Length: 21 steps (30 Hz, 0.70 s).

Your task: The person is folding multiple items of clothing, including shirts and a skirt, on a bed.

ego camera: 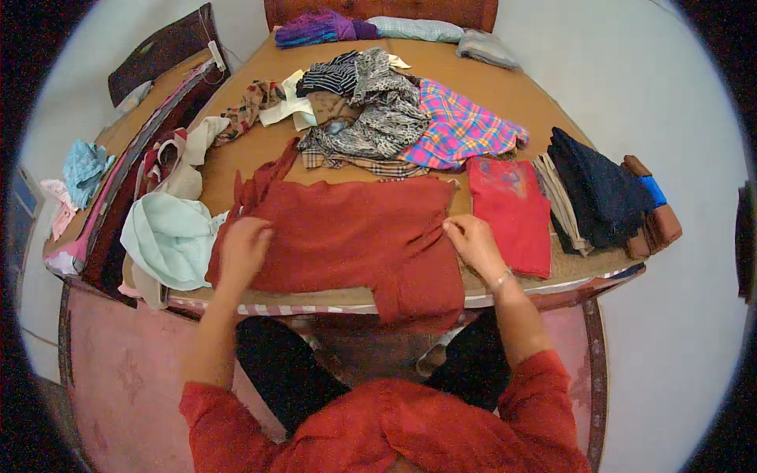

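A rust-red garment (355,236) lies spread at the near edge of the bed, with one part hanging over that edge. At its right side, my right hand (476,245) pinches the cloth, and small creases run inward from the fingertips. My left hand (243,251) is over the garment's left end, fingers curled; blur hides whether it grips the fabric. Beyond that hand, a narrow bunched part of the same cloth (266,177) points away from me. Just right of the garment lies a folded bright red piece of clothing (511,219).
Loose clothes, including an animal-print garment (390,112) and a plaid one (461,127), are heaped mid-bed. A pale mint garment (168,239) lies left. Folded dark clothing (600,189) and a brown-and-blue item (659,207) sit right. Bedding (331,29) lies by the headboard (378,8).
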Tool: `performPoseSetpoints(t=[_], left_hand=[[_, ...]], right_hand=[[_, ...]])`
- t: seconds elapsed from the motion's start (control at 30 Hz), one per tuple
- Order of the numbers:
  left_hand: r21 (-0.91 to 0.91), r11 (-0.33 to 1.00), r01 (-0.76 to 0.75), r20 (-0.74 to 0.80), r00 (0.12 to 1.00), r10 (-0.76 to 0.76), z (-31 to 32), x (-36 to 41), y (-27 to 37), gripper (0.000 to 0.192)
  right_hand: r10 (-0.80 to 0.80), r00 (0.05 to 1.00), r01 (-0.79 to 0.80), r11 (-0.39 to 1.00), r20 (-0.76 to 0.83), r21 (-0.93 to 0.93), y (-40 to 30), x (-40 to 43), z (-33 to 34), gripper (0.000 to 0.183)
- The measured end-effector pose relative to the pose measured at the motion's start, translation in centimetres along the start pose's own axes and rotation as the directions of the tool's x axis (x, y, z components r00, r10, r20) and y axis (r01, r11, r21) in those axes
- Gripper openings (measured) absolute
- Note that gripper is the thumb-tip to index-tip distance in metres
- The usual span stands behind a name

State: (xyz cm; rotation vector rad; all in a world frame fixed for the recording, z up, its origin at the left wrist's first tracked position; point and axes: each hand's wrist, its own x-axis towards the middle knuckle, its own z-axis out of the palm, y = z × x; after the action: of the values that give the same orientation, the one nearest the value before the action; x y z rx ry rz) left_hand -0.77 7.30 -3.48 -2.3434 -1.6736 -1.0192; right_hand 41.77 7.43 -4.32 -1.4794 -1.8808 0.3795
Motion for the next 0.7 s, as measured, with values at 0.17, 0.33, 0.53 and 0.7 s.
performPoseSetpoints(t=[0.17,0.33,0.53,0.7], left_hand=[[0.006,0.997,-0.075,0.362,0.93,0.067,9.2,4.5,2.2,0.035],[0.258,0.966,0.032,0.255,0.962,-0.1,13.1,4.9,2.2,0.057],[0.316,0.949,0.001,0.181,0.982,-0.062,14.4,4.8,2.1,0.06],[0.31,0.951,0.015,0.18,0.981,-0.075,13.8,4.5,2.0,0.062]], right_hand=[[0.162,0.986,-0.124,0.87,0.04,-0.478,1.6,4.9,4.1,0.04],[0.198,0.976,-0.216,0.869,-0.086,-0.446,2.3,7.1,5.6,0.045],[0.142,0.986,-0.135,0.988,-0.093,0.075,4.2,8.4,9.6,0.032],[0.244,0.834,0.032,0.873,-0.494,0.486,6.8,8.1,7.6,0.016]])
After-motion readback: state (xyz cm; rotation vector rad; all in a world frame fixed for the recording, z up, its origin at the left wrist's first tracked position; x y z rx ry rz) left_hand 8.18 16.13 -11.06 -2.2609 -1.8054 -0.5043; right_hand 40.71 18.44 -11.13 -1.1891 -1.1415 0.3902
